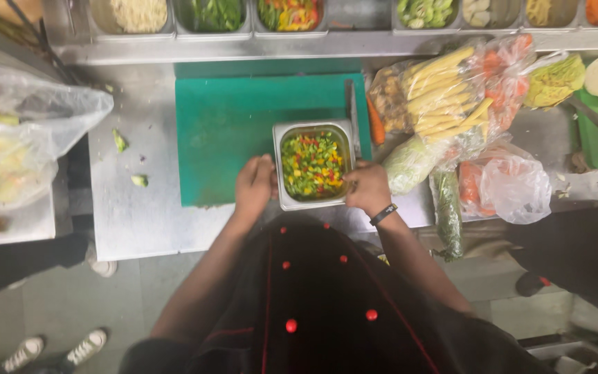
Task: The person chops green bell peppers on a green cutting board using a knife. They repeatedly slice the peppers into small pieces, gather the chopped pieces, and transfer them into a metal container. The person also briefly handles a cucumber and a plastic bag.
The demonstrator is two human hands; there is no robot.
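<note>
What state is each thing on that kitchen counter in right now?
Steel pan: upright on the board, filled with diced mixed peppers, gripped on both sides.
Left hand: closed on the pan's left rim.
Right hand: closed on the pan's right rim.
Green cutting board: lying flat, mostly bare.
Knife: lying flat beside the pan, unheld.
Bag of baby corn: lying on its side.
Vegetable scraps: loose on the counter.

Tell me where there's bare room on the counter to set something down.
Free: the green cutting board left of the steel pan, and the steel counter between the board and left-hand bag, bar a few scraps. Crowded: right of the pan, where bagged vegetables pile up.
</note>
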